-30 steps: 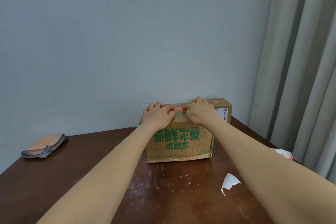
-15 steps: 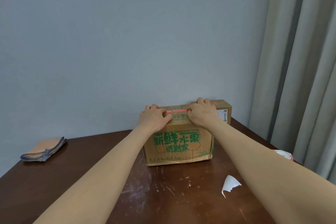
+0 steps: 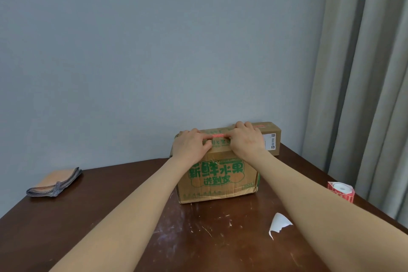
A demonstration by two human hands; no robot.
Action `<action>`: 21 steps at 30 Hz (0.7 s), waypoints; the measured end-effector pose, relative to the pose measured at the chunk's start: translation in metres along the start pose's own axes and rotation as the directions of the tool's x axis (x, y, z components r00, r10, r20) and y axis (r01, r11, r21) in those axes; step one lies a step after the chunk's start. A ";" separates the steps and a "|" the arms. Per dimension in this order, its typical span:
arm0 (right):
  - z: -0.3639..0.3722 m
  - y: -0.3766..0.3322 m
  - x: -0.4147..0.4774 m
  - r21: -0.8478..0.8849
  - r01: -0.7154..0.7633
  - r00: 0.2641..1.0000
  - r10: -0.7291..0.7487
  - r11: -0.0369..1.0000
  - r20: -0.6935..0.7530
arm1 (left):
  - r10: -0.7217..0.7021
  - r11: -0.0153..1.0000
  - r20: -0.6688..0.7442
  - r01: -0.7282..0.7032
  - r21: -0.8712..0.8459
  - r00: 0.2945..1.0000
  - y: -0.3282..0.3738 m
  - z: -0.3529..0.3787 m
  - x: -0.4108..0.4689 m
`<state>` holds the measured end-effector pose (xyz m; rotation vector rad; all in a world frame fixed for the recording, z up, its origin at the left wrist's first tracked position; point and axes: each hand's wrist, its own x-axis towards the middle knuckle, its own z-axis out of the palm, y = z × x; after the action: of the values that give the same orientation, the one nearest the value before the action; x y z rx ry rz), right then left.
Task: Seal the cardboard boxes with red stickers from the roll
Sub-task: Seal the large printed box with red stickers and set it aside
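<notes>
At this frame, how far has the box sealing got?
Done, apparently: the rear box already carries a red strip on top. In hand: the left hand and right hand press a red sticker onto the front box. Left: only finishing this press; the sticker roll sits aside, and no other boxes show.

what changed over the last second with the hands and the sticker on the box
Little changed. Both hands stayed pressed on the top of the front cardboard box: the left hand slid a little left, then back toward the right hand, so the visible stretch of red sticker widened and narrowed again. Nothing was picked up or let go. The sticker roll, white backing scrap, folded cloth and rear box kept their places.
</notes>
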<state>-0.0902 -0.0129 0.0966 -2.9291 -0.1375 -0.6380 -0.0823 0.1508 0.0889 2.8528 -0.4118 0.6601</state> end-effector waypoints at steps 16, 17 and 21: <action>-0.004 0.002 0.001 0.063 -0.039 0.999 0.038 0.997 0.018 | -0.052 0.995 0.016 0.053 -0.084 0.999 -0.012 0.002 0.004; -0.004 0.003 0.002 0.069 -0.050 0.998 0.048 0.996 0.032 | -0.049 0.996 0.016 0.050 -0.080 0.999 -0.012 0.003 0.005; -0.004 0.003 0.006 0.063 -0.063 0.996 0.058 0.996 0.066 | -0.044 0.996 0.019 0.045 -0.079 0.999 -0.010 0.004 0.008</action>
<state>-0.0860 -0.0164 0.1028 -2.8796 -0.0747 -0.5205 -0.0709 0.1580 0.0878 2.7854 -0.3670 0.5981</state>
